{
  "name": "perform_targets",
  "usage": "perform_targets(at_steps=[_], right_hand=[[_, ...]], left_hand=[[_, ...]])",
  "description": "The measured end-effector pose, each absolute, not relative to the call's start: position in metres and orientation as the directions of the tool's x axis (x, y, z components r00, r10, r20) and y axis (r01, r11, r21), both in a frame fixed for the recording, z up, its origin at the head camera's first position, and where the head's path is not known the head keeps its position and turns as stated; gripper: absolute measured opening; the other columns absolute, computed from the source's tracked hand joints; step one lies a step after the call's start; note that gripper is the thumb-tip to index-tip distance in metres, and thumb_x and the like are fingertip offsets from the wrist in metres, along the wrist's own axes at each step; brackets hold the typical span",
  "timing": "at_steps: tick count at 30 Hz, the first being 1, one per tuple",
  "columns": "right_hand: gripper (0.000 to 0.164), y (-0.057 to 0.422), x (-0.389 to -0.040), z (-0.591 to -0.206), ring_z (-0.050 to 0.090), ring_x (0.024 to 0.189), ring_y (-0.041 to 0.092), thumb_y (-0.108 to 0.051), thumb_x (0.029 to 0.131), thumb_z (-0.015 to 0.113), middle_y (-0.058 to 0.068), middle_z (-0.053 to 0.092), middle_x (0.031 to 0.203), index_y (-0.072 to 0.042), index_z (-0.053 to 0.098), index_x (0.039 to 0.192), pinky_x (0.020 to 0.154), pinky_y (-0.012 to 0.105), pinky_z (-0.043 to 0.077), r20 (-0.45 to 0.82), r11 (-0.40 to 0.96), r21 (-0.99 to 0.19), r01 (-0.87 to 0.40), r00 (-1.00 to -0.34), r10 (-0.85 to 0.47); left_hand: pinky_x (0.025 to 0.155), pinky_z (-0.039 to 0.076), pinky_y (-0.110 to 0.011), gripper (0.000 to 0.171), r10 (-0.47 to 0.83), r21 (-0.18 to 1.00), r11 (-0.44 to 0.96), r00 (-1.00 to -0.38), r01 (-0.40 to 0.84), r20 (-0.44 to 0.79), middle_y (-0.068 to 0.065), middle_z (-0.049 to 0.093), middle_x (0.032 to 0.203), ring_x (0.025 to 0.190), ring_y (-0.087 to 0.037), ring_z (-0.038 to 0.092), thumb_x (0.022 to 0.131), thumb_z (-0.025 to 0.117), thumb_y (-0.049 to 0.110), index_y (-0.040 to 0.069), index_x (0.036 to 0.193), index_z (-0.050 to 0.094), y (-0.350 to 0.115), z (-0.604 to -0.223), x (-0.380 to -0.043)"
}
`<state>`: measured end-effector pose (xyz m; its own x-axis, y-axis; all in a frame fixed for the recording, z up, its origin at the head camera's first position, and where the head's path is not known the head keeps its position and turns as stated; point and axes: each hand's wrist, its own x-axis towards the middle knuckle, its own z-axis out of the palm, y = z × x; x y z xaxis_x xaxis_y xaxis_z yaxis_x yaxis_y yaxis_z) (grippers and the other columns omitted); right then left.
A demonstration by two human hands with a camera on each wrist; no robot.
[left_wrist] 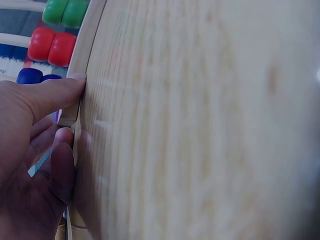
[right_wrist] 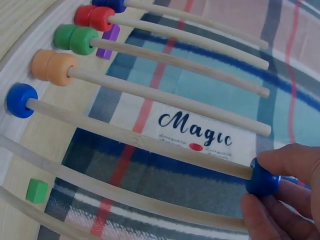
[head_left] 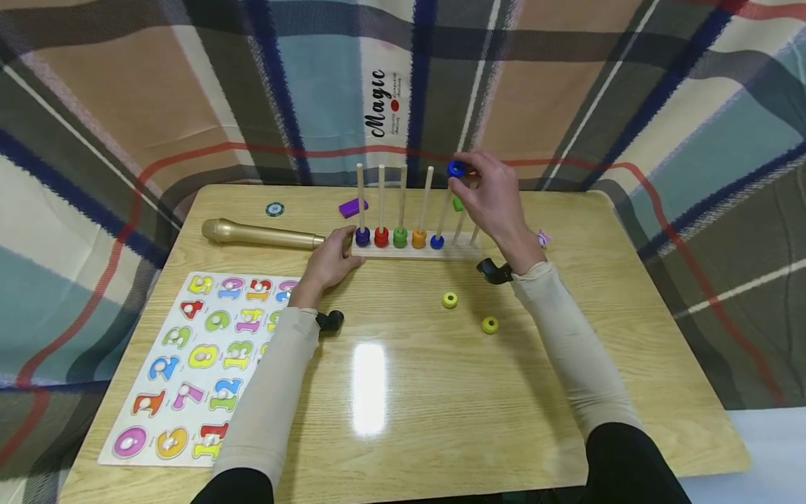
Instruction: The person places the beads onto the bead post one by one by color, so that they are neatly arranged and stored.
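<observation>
A wooden peg stand (head_left: 412, 253) stands at the back of the table, with a row of upright pegs. Blue, red (right_wrist: 94, 18), green (right_wrist: 75, 39) and orange beads (right_wrist: 52, 67) sit in pairs on the four left pegs. One blue bead (right_wrist: 22, 100) lies at the foot of the fifth. My right hand (head_left: 494, 199) pinches another blue bead (right_wrist: 263, 181) between thumb and fingers, right at the top of that fifth peg. At the stand's left end, my left hand (head_left: 329, 262) grips the base, thumb on its front edge and fingers round the end.
Two yellow beads (head_left: 450, 300) lie in front of the stand. A gold microphone-shaped stick (head_left: 264, 233) and a number puzzle board (head_left: 189, 371) are on the left. Behind the stand are a purple block (head_left: 352, 208) and a green block (right_wrist: 37, 191). A poker chip (head_left: 274, 209) lies farther back.
</observation>
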<state>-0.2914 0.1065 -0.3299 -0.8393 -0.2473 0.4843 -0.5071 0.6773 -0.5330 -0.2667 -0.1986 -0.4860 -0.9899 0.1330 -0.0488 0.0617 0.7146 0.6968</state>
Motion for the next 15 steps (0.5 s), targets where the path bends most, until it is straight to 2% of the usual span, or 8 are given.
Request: perform_targets(at_steps=[7,12,15], right_hand=[[0.041,0.109,-0.290,-0.331,0.072,0.109,0.036,-0.012,0.100,0.076,0.020,0.071,0.129,0.000,0.068,0.138,0.098,0.049,0.058,0.469,0.692,-0.498,-0.523,-0.833,-0.293],[0.033,0.117,-0.279,-0.346,0.067,0.118,0.036,-0.006,0.099,0.074,0.021,0.064,0.139,0.002,0.071,0.131,0.099,0.050,0.055,0.603,0.617,-0.473,-0.629,-0.741,-0.294],[0.024,0.124,-0.260,-0.362,0.065,0.111,0.036,-0.004,0.098,0.074,0.021,0.066,0.128,0.004,0.073,0.121,0.092,0.049,0.055,0.610,0.607,-0.451,-0.654,-0.723,-0.326]], left_hand=[[0.086,0.041,-0.046,0.074,0.126,0.695,0.716,-0.991,0.060,-0.044,-0.012,0.053,0.103,0.090,-0.028,0.051,0.101,0.075,0.020,0.007,0.164,0.039,-0.199,-0.489,-0.267],[0.085,0.041,-0.045,0.075,0.131,0.698,0.713,-0.990,0.063,-0.044,-0.012,0.053,0.102,0.089,-0.028,0.051,0.101,0.076,0.020,0.007,0.164,0.039,-0.199,-0.489,-0.267],[0.085,0.042,-0.046,0.076,0.132,0.698,0.714,-0.990,0.061,-0.049,-0.012,0.053,0.103,0.089,-0.028,0.051,0.101,0.076,0.020,0.007,0.165,0.038,-0.199,-0.488,-0.267]])
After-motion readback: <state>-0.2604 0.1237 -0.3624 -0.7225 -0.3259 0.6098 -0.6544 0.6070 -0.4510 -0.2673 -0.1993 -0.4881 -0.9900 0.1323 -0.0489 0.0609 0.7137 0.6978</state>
